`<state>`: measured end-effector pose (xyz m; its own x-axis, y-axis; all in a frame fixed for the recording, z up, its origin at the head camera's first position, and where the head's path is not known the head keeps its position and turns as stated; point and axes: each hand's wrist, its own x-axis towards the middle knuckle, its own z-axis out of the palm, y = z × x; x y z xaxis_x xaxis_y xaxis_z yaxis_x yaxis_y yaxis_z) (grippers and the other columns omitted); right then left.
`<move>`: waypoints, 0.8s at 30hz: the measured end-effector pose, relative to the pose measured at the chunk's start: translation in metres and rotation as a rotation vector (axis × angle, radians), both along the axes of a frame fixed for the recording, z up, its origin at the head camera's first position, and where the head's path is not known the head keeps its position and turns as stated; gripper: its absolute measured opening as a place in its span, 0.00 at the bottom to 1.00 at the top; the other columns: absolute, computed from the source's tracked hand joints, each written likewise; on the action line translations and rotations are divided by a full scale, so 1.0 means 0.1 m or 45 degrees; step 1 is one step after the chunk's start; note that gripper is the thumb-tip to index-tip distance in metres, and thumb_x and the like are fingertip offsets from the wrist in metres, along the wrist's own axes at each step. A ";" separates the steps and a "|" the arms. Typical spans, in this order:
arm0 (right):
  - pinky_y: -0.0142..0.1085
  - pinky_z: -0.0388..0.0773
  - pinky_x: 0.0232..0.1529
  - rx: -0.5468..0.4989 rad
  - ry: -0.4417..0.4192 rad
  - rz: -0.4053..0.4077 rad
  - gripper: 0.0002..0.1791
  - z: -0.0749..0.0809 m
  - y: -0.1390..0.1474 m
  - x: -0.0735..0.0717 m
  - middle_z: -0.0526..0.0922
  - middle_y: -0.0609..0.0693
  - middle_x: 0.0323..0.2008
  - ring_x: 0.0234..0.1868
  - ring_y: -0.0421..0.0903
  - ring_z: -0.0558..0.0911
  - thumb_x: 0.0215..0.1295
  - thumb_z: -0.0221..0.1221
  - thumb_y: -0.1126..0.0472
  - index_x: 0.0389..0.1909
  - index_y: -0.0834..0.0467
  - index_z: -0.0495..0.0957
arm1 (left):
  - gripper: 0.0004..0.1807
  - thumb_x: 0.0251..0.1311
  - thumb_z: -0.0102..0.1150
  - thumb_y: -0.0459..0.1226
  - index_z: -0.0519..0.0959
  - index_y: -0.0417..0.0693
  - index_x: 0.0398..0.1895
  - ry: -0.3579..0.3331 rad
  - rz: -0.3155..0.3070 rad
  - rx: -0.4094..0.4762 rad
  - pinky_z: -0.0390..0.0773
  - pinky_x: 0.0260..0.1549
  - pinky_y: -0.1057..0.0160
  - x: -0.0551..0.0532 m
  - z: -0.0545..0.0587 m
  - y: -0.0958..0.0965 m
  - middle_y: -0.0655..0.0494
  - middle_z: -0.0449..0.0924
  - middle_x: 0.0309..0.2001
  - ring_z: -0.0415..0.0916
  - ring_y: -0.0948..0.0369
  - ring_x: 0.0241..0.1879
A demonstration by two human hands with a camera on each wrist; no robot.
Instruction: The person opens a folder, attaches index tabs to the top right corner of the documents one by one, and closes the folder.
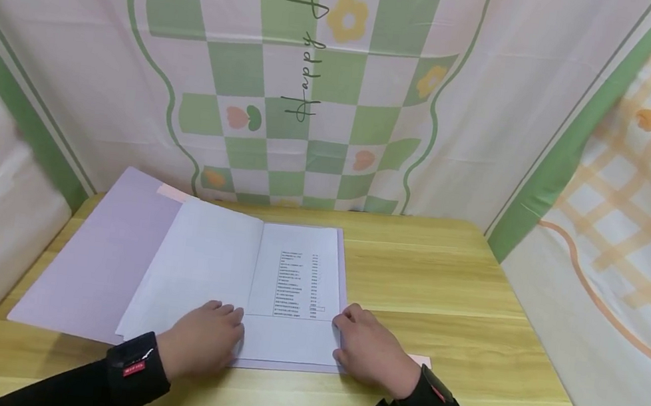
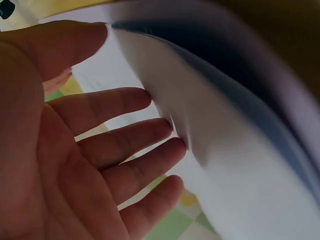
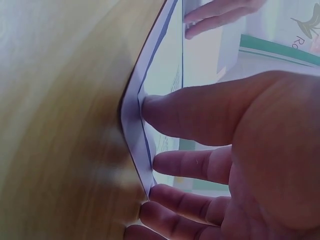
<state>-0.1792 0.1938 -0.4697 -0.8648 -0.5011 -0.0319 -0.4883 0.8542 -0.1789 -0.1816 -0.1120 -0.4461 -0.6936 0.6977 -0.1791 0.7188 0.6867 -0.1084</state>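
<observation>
An open book [image 1: 291,343] with a stiff lilac cover [image 1: 96,257] and white pages lies on the table. Its left page [image 1: 205,250] looks blank and arches up from the fold; the right page [image 1: 295,280] bears a printed list with a small red box. My left hand [image 1: 203,340] rests by the lower fold. In the left wrist view its straight fingers [image 2: 135,135] touch the curved page. At the right page's lower right edge is my right hand [image 1: 369,349]. Its thumb [image 3: 170,115] lies on the page edge, with extended fingertips against the side.
The wooden table [image 1: 425,281] extends to the right of the book. A pale pink slip [image 1: 421,360] shows behind my right wrist, and a pink strip [image 1: 172,193] sits at the cover's top. Patterned fabric [image 1: 339,84] hangs behind and at both sides.
</observation>
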 end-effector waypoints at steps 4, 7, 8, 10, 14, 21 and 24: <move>0.40 0.75 0.44 -0.005 -0.010 -0.002 0.24 0.00 0.00 0.00 0.74 0.56 0.49 0.41 0.48 0.72 0.59 0.68 0.56 0.53 0.65 0.78 | 0.13 0.59 0.65 0.43 0.84 0.43 0.40 0.043 -0.047 0.016 0.75 0.51 0.50 0.02 -0.04 0.00 0.48 0.80 0.43 0.77 0.52 0.45; 0.40 0.75 0.45 -0.010 -0.015 -0.003 0.24 0.01 0.01 -0.02 0.74 0.56 0.49 0.42 0.48 0.72 0.59 0.68 0.57 0.53 0.65 0.78 | 0.11 0.58 0.66 0.43 0.84 0.44 0.36 0.009 -0.046 0.010 0.76 0.46 0.53 -0.02 -0.03 0.03 0.52 0.77 0.35 0.73 0.55 0.36; 0.41 0.75 0.46 -0.014 -0.016 -0.002 0.25 0.01 0.01 -0.02 0.74 0.56 0.49 0.42 0.48 0.73 0.58 0.68 0.57 0.53 0.66 0.78 | 0.11 0.57 0.66 0.43 0.84 0.45 0.36 -0.014 -0.032 0.002 0.76 0.45 0.53 -0.05 -0.02 0.05 0.52 0.77 0.35 0.73 0.56 0.34; 0.41 0.75 0.46 -0.017 -0.018 -0.008 0.25 0.01 0.01 -0.03 0.74 0.56 0.49 0.42 0.48 0.73 0.58 0.68 0.57 0.54 0.65 0.78 | 0.09 0.58 0.65 0.42 0.85 0.47 0.36 -0.053 0.008 -0.015 0.76 0.45 0.53 -0.14 0.01 0.09 0.53 0.78 0.35 0.72 0.57 0.33; 0.41 0.76 0.45 -0.026 -0.029 -0.028 0.25 0.00 0.01 -0.04 0.74 0.55 0.49 0.42 0.48 0.73 0.57 0.68 0.58 0.53 0.65 0.79 | 0.10 0.60 0.65 0.41 0.87 0.48 0.42 -0.052 0.106 -0.068 0.75 0.47 0.52 -0.37 0.07 0.20 0.52 0.82 0.41 0.76 0.55 0.37; 0.41 0.76 0.44 -0.031 -0.033 -0.031 0.25 0.00 -0.01 -0.05 0.74 0.55 0.49 0.42 0.47 0.73 0.57 0.69 0.58 0.54 0.65 0.79 | 0.21 0.55 0.70 0.43 0.84 0.40 0.49 -0.087 0.253 -0.147 0.73 0.50 0.50 -0.75 0.15 0.29 0.49 0.80 0.46 0.74 0.52 0.43; 0.40 0.76 0.44 -0.022 -0.024 -0.023 0.25 0.01 -0.02 -0.05 0.74 0.55 0.50 0.42 0.47 0.73 0.58 0.69 0.57 0.54 0.65 0.79 | 0.28 0.53 0.71 0.46 0.82 0.38 0.54 -0.167 0.326 -0.183 0.69 0.56 0.47 -0.90 0.20 0.32 0.47 0.78 0.53 0.72 0.50 0.50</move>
<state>-0.1847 0.1917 -0.4690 -0.8730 -0.4862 -0.0400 -0.4693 0.8594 -0.2030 -0.2718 -0.0802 -0.4260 -0.8077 0.4647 -0.3628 0.5391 0.8313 -0.1354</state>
